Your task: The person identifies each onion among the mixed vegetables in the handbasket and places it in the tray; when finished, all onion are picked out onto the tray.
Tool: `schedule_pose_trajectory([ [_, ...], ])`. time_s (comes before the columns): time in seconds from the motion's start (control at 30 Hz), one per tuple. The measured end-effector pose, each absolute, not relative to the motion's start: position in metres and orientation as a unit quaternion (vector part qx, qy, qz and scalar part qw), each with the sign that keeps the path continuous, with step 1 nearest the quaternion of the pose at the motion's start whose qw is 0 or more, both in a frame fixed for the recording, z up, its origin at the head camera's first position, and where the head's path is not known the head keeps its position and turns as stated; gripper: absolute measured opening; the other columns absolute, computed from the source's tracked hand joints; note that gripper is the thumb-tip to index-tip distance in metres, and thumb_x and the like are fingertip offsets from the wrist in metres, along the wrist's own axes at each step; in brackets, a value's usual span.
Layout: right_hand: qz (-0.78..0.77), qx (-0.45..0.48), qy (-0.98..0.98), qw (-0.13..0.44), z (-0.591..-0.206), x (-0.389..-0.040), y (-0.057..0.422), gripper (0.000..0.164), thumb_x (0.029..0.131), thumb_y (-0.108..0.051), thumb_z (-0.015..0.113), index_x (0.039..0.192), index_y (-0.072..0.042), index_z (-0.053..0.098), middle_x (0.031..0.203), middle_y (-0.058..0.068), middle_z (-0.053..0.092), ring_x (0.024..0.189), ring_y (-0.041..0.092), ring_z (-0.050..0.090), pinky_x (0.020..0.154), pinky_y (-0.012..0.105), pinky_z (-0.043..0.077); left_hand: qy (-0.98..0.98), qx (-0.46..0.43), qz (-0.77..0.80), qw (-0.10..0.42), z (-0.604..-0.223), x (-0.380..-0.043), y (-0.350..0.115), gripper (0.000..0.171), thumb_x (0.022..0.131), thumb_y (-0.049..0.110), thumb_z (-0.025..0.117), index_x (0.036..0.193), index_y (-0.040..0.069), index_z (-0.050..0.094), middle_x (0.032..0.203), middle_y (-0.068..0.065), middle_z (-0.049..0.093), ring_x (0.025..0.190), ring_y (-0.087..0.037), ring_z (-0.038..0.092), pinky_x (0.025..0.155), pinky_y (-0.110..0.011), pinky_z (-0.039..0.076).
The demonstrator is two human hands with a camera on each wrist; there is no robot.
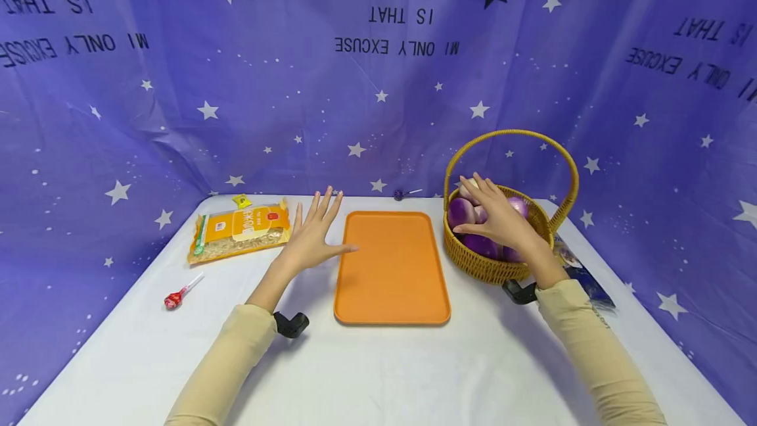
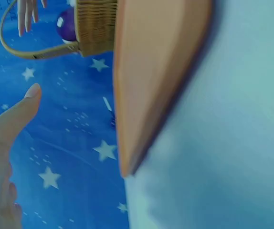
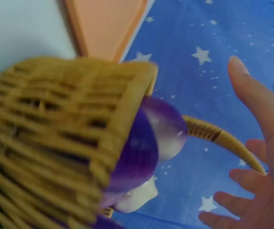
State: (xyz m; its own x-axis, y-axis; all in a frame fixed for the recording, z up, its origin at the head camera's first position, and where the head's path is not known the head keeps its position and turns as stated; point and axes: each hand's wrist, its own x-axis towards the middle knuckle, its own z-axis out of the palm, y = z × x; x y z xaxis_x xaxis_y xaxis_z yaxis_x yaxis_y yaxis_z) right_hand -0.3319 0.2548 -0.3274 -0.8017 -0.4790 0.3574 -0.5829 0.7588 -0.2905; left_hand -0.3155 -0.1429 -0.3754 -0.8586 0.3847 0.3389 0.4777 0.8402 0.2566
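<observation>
My right hand [image 1: 499,215] is spread over a wicker basket [image 1: 487,271] with a tall arched handle, its fingers apart and nothing held. Inside the basket lie several glossy, round purple-and-white things [image 1: 480,246] that look like turnips. In the right wrist view, the fingers stand beyond one purple-and-white piece [image 3: 142,148] at the basket's rim. My left hand [image 1: 309,242] hovers with fingers spread between a yellow-orange bag of grain [image 1: 239,232] and an orange tray [image 1: 390,268]. Its thumb overlaps the tray's left edge in the head view.
A red lollipop [image 1: 174,299] lies at the left, a small yellow wrapped candy [image 1: 242,201] behind the bag. Another dark lollipop [image 1: 399,194] lies at the back edge. A dark flat packet [image 1: 585,281] lies right of the basket. A purple starred cloth [image 1: 378,117] hangs around the white table [image 1: 378,373].
</observation>
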Motion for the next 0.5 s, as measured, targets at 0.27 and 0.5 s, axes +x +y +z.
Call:
schedule_pose_trajectory([
  [0.27,0.188,0.307,-0.929,0.089,-0.327,-0.35,0.261,0.093,0.077,-0.032,0.082,0.147,0.004,0.033,0.15,0.026,0.032,0.139,0.042,0.026,0.109,0.057,0.027,-0.936,-0.237,-0.259,0.015,-0.393,-0.325,-0.164,0.118,0.077,0.052,0.076,0.155,0.011,-0.002,0.16,-0.01,-0.009,0.145,-0.034,-0.004,0.112,-0.06,-0.005],
  [0.5,0.175,0.286,-0.941,0.045,-0.324,-0.357,0.262,0.082,0.078,-0.026,0.082,0.144,0.001,0.042,0.146,0.025,0.04,0.129,0.044,0.041,0.104,0.058,0.035,-0.922,-0.239,-0.289,-0.097,-0.4,-0.326,-0.17,0.11,0.078,0.045,0.078,0.154,0.004,0.01,0.157,-0.021,0.014,0.143,-0.037,0.015,0.115,-0.051,0.015],
])
